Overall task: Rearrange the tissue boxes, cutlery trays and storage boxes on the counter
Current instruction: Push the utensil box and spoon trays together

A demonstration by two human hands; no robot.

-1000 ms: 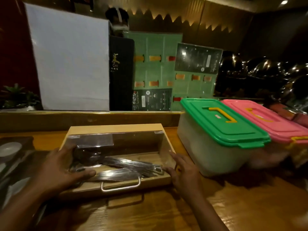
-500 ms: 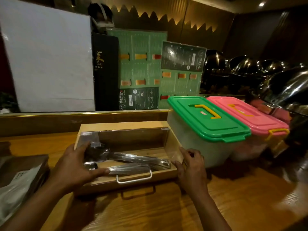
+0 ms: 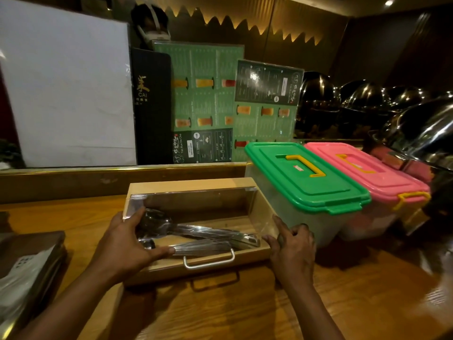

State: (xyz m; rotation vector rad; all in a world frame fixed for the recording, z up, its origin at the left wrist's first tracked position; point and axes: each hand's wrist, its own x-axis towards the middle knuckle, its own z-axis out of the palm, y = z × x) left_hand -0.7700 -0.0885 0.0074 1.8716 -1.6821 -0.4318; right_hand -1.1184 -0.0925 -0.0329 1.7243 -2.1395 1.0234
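A wooden cutlery tray (image 3: 186, 185) with a clear lid and a metal front handle sits on the counter in front of me. Metal spoons (image 3: 196, 233) lie inside it. My left hand (image 3: 127, 244) grips the tray's left end, thumb over the lid. My right hand (image 3: 291, 251) holds the tray's right front corner. Just right of the tray stands a storage box with a green lid (image 3: 304, 175), touching or nearly touching it. A pink-lidded storage box (image 3: 367, 173) stands right beside the green one.
A dark box holding a white plastic bag (image 3: 27, 271) lies at the left edge. Menu cards (image 3: 208, 101) and a white board (image 3: 66, 94) lean behind a raised ledge. Shiny chafing-dish domes (image 3: 421, 128) crowd the right. The wooden counter (image 3: 245, 310) extends toward me.
Both hands have slid the cutlery tray to the right, up against the green-lidded storage box. My view has also turned to the right.
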